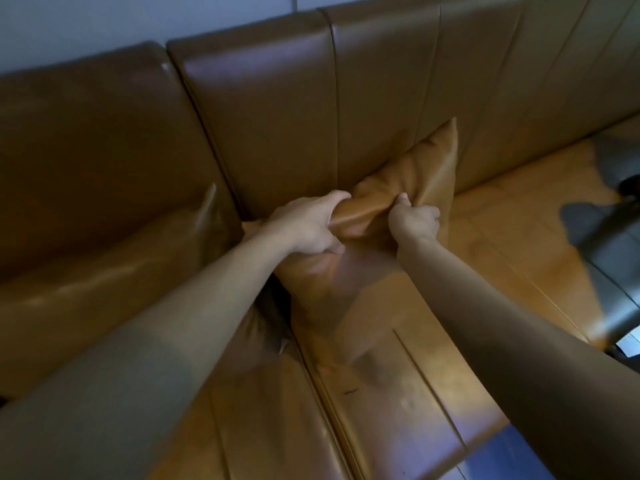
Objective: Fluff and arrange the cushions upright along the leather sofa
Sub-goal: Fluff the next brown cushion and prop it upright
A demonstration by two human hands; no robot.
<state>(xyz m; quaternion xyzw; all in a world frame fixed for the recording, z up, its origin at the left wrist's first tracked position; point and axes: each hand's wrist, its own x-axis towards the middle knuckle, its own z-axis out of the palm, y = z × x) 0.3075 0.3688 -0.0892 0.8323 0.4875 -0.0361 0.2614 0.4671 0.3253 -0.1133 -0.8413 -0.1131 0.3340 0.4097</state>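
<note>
A tan leather cushion (412, 178) stands tilted on the brown leather sofa (263, 109), leaning against the backrest near the middle seam. My left hand (308, 225) grips the cushion's top edge from the left. My right hand (414, 221) pinches the same edge a little to the right, bunching the leather between them. A second tan cushion (90, 282) lies to the left along the seat, partly hidden under my left forearm.
The sofa seat (512, 244) stretches to the right, with bright light on it. A dark shape (613, 216) and tiled floor (512, 459) show at the right edge and lower right. A pale wall (104, 22) rises behind the backrest.
</note>
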